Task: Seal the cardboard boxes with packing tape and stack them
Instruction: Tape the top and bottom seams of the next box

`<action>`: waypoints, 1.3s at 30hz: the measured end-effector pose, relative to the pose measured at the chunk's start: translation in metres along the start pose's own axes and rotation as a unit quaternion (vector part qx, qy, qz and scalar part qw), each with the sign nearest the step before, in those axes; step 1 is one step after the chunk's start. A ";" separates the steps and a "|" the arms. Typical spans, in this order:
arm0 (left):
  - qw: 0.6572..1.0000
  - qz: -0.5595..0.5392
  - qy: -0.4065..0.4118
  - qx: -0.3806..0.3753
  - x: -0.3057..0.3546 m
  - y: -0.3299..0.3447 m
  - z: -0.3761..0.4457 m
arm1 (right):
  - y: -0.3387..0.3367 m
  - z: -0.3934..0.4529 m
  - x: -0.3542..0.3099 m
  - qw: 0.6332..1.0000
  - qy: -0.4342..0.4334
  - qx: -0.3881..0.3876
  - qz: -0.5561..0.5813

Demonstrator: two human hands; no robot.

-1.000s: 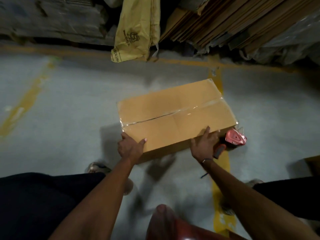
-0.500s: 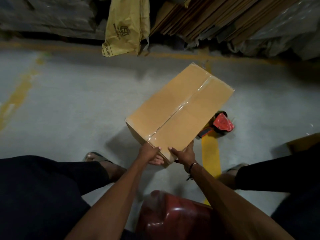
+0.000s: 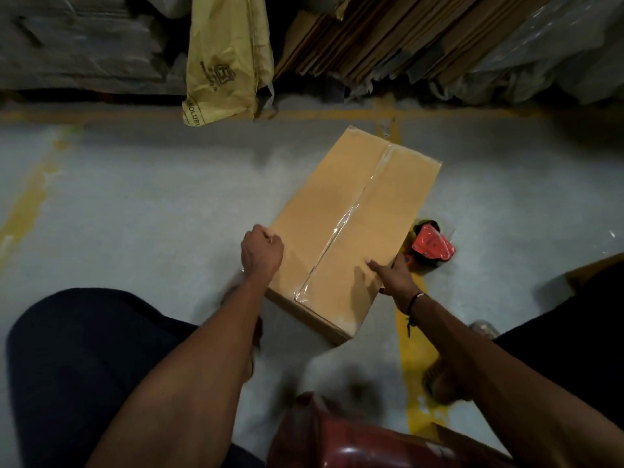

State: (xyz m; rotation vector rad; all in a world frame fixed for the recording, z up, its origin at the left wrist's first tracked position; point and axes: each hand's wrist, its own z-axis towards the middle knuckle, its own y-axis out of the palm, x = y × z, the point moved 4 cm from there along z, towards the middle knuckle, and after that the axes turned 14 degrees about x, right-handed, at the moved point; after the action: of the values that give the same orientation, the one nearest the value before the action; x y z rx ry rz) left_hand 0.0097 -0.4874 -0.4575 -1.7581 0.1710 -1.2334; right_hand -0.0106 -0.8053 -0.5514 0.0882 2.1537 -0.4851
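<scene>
My left hand (image 3: 261,253) curls over the taped brown cardboard box's (image 3: 351,231) near-left edge, right hand (image 3: 393,276) gripping its right side; I've swung it lengthwise on the grey floor (image 3: 152,214), sealed, ready for stacking.

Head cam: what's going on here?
A person crouched on the concrete floor handles a cardboard box whose top seam is already covered by clear packing tape. The left hand is curled at the box's left edge and the right hand lies on its near right corner. A red tape dispenser sits on the floor just right of the box, untouched.
</scene>
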 end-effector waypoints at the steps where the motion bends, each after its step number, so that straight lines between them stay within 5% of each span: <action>1: 1.000 -0.001 0.025 -0.010 0.007 0.010 0.014 | 0.000 0.017 0.000 1.000 0.005 0.006 0.019; 11: 0.968 0.038 -0.005 -0.248 0.053 0.128 0.129 | 0.011 0.056 -0.028 0.968 0.048 0.223 0.103; 16: 0.923 -0.039 -0.026 -0.383 0.066 0.151 0.145 | 0.010 0.051 -0.031 0.968 0.046 0.220 0.107; 26: 0.937 -0.042 0.025 -0.346 0.075 0.151 0.148 | -0.003 0.065 -0.063 0.973 -0.010 0.224 0.049; 39: 0.947 -0.172 0.112 -0.246 0.254 0.129 0.129 | -0.123 0.111 -0.197 0.978 -0.092 0.157 0.103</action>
State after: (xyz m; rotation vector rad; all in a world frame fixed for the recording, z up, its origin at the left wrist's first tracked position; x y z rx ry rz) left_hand 0.2827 -0.6255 -0.3928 -2.1300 0.3385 -1.7626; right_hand 0.1620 -0.9376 -0.4140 0.4208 1.8494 -0.6800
